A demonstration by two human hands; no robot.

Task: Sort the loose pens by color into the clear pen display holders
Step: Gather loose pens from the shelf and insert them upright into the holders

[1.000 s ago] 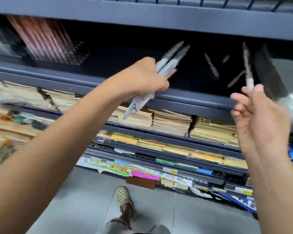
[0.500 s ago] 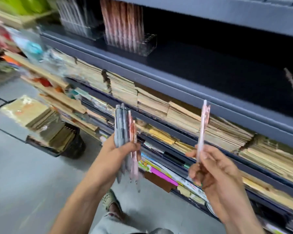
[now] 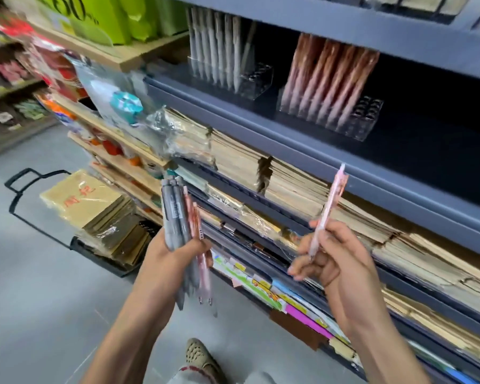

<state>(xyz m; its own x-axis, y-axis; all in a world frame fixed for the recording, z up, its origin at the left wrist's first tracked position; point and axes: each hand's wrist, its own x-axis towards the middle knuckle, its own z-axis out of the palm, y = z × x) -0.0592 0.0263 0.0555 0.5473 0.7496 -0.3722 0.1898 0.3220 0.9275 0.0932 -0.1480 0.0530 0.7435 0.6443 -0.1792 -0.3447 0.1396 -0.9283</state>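
pen holders (image 3: 355, 117): clear glossy plastic | shelf (image 3: 372, 173): matt grey metal | notebooks (image 3: 288, 184): brown paper

A single view is given, taken by a wide-angle camera worn on the head. It is aimed forward and steeply down, and it is turned so that the grey-blue metal shelf unit (image 3: 288, 146) is crossed diagonally from upper left to lower right. Two bare forearms (image 3: 139, 314) are seen close, entering from the bottom edge. A clear plastic holder of pink pens (image 3: 366, 117) is seen farther off, at the upper right. The grey floor (image 3: 39, 300) and a beige perforated shoe (image 3: 203, 358) are caught directly below.
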